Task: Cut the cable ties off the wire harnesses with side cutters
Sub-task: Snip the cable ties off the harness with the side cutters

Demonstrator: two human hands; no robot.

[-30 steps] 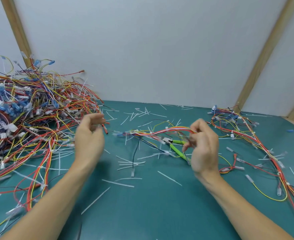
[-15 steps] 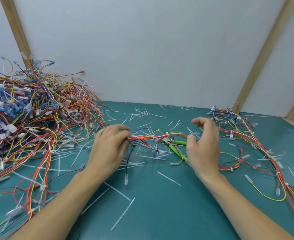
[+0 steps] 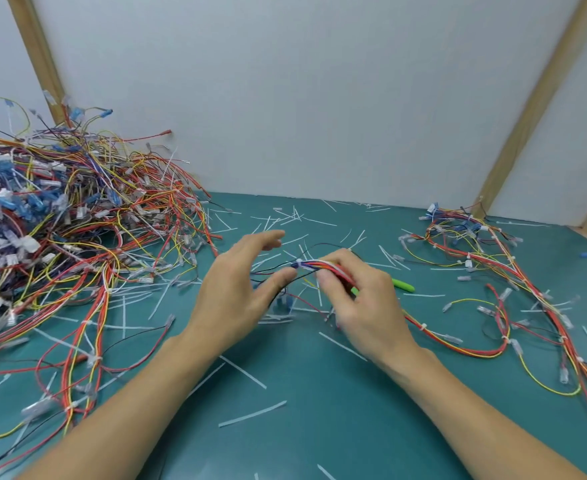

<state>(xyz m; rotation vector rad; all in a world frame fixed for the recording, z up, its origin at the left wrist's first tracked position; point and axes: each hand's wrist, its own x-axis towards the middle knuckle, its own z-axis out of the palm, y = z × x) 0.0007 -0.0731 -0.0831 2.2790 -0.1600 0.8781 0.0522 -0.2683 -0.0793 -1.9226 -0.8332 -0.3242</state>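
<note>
Right hand on the harness, mid-frame

My right hand (image 3: pixel 361 299) grips the wire harness (image 3: pixel 314 265) at frame centre; my left hand (image 3: pixel 240 289) hovers beside it, fingers spread wide. Green side cutters (image 3: pixel 402 285) lie on the desk (image 3: pixel 319 427) behind.

A single head-worn wide-angle camera looks forward and down, close over the flat teal-green tabletop (image 3: pixel 319 427). It faces the plain white back wall (image 3: pixel 302 98). Both forearms reach in from the bottom edge.
</note>
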